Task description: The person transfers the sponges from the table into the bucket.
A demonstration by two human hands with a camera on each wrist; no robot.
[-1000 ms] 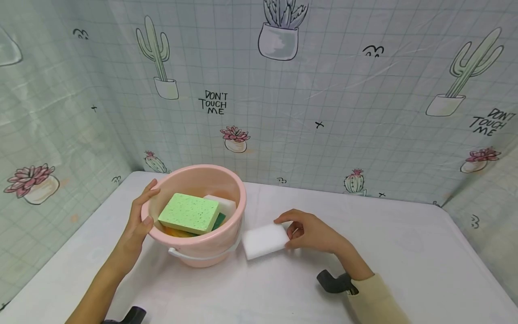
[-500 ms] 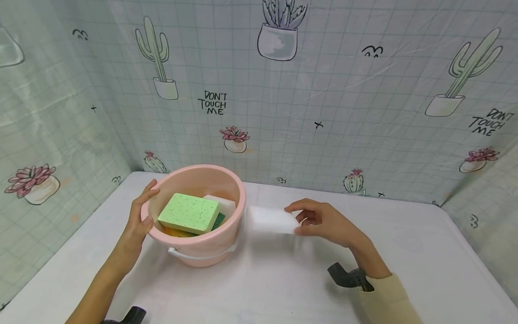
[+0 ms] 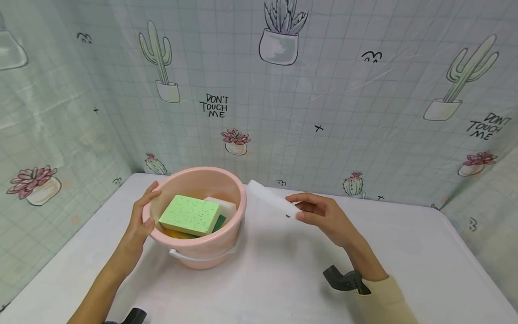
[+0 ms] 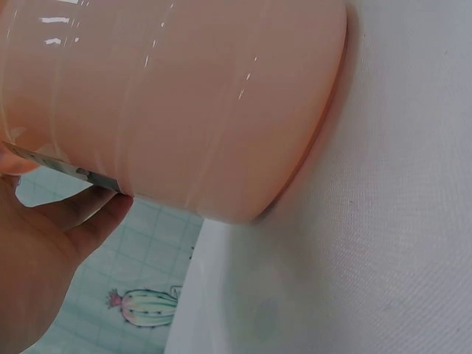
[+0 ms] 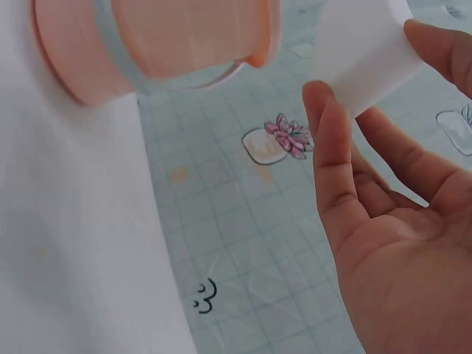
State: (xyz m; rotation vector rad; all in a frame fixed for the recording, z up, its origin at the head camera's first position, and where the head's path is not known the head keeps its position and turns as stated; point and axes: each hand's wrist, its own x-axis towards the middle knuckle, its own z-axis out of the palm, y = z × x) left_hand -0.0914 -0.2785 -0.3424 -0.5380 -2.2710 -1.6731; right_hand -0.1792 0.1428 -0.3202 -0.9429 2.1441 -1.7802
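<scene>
A pink bucket (image 3: 202, 248) with a white handle (image 3: 202, 258) stands at the left of the table. My left hand (image 3: 137, 220) holds its left rim; in the left wrist view the fingers (image 4: 92, 214) lie against its outer wall. Inside, a green sponge (image 3: 190, 215) rests on top, with a white block (image 3: 224, 208) behind it and dark green and yellow pieces partly hidden below. My right hand (image 3: 323, 216) pinches a white melamine sponge (image 3: 271, 200) at its right end. That sponge hangs tilted above the table, just right of the bucket, its edge facing the head camera.
A white-covered table (image 3: 275, 279) lies beneath everything. Behind and at the sides hangs a curtain (image 3: 283, 99) printed with potted plants. Dark camera mounts sit at both wrists, the right one (image 3: 344, 280) near a beige sleeve (image 3: 384, 301).
My right hand has lifted the white melamine sponge off the table and turned it from flat to tilted edge-on. My left hand stays at the bucket's rim.
</scene>
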